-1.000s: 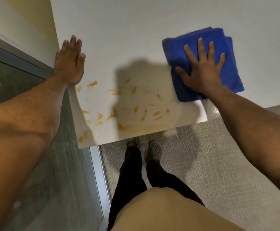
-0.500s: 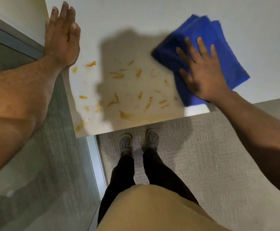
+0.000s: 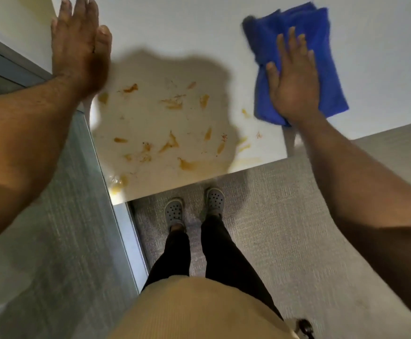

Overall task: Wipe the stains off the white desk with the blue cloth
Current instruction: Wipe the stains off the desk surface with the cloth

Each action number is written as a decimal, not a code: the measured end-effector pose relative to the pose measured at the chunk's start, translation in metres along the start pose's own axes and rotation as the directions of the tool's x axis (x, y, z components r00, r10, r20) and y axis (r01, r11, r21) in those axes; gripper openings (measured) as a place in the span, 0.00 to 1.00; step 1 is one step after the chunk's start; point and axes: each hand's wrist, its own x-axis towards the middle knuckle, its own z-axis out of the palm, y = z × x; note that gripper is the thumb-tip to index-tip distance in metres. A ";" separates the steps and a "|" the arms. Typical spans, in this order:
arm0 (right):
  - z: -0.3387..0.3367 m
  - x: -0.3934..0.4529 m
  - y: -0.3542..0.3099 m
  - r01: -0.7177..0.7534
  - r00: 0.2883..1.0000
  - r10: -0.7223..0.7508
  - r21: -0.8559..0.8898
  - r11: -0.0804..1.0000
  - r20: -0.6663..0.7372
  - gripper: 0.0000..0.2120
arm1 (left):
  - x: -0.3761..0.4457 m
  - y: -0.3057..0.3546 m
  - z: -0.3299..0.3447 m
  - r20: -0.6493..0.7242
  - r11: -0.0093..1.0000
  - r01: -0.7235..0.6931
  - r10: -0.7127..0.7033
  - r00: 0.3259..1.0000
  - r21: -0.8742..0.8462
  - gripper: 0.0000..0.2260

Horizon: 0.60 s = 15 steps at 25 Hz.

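Note:
The white desk (image 3: 175,25) carries several orange-brown stains (image 3: 170,143) across its near left corner, under my shadow. The folded blue cloth (image 3: 326,45) lies on the desk just right of the stains. My right hand (image 3: 294,86) presses flat on the cloth, fingers spread and pointing away from me. My left hand (image 3: 79,50) rests flat and empty on the desk's left edge, just beyond the stains. One stain (image 3: 245,113) sits just left of the cloth's near corner.
A grey partition with a metal frame (image 3: 126,231) runs along the desk's left side. My feet in grey clogs (image 3: 173,211) stand on grey carpet at the desk's near edge. A small dark object (image 3: 304,326) lies on the floor at the lower right.
The cloth has turned under my right hand and shifted slightly right, off the stains' right fringe. My left hand stays flat on the desk's left edge. The view has tilted downward.

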 end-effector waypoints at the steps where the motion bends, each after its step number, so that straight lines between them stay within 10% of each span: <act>1: 0.002 -0.026 -0.006 0.083 0.996 -0.083 -0.009 0.996 0.029 0.28 | 0.001 0.002 -0.001 0.015 1.000 0.000 0.000 1.000 -0.004 0.26; 4: -0.003 -0.095 0.022 0.250 0.963 -0.246 -0.030 0.968 0.108 0.26 | 0.000 0.002 -0.004 0.034 1.000 -0.020 0.021 0.999 -0.020 0.27; 10: -0.012 -0.019 0.052 -0.287 0.957 0.286 -0.014 0.958 -0.054 0.29 | 0.000 -0.001 -0.002 0.009 0.999 -0.039 0.039 0.999 0.005 0.27; 15: 0.012 -0.058 -0.038 -0.024 1.000 0.024 -0.029 0.999 -0.005 0.28 | 0.002 -0.006 -0.001 0.020 0.999 -0.048 0.048 0.999 -0.020 0.28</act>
